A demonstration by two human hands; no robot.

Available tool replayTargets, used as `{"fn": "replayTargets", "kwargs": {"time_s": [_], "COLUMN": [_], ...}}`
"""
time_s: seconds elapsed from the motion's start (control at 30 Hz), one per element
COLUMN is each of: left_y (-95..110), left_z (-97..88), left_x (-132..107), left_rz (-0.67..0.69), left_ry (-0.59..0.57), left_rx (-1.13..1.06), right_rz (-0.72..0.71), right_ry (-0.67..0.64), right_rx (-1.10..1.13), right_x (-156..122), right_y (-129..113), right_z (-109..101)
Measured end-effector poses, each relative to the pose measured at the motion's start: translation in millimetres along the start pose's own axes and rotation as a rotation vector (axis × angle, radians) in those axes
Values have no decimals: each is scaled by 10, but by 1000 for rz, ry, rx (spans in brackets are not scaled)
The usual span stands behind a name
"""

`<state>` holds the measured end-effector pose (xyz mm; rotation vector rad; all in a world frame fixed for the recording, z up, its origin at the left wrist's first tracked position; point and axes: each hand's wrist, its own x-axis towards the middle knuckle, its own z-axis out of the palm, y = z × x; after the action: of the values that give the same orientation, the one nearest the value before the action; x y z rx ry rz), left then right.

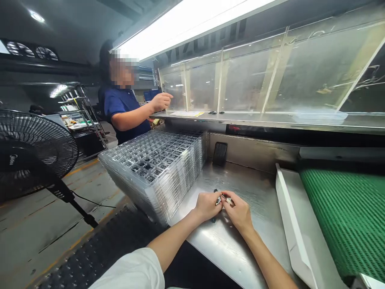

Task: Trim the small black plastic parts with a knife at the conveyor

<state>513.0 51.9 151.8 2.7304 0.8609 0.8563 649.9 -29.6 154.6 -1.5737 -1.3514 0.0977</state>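
Low in the middle of the frame, the left hand [207, 206] and the right hand [237, 211] meet over a steel surface [248, 182]. Their fingers [226, 196] curl inward and close together on a small part [224, 199], dark with a pale, shiny bit, which sits between the fingertips and is partly hidden, so its exact shape is hard to tell. Holding it with both hands seems to keep something this small steady and close for fine handling. Another dark bit [213, 220] lies just under the left hand.

To the left of the hands, a tall stack of clear plastic trays [153, 172] stands within easy reach, and a phone [219, 153] leans against the steel backing beyond it. On the right, a white chute [293, 224] runs beside a green conveyor belt [339, 216]. At the upper left, a co-worker [126, 100] in a dark blue shirt raises a hand [161, 101] near clear panels [249, 76], and a black fan [30, 152] stands on the floor at the left.
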Motion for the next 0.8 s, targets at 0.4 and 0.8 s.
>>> {"fn": "replayTargets", "kwargs": {"time_s": [0.4, 0.8], "left_y": [2, -200], "left_z": [-188, -767], "left_x": [-216, -1837], "left_rz": [-17, -136], "left_ry": [62, 115], "left_rx": [8, -269], "right_rz": [-105, 51], "right_ry": [31, 120], "right_rx": [30, -205], "right_x": [6, 12], "right_y": [11, 331], "right_z": [2, -6]}}
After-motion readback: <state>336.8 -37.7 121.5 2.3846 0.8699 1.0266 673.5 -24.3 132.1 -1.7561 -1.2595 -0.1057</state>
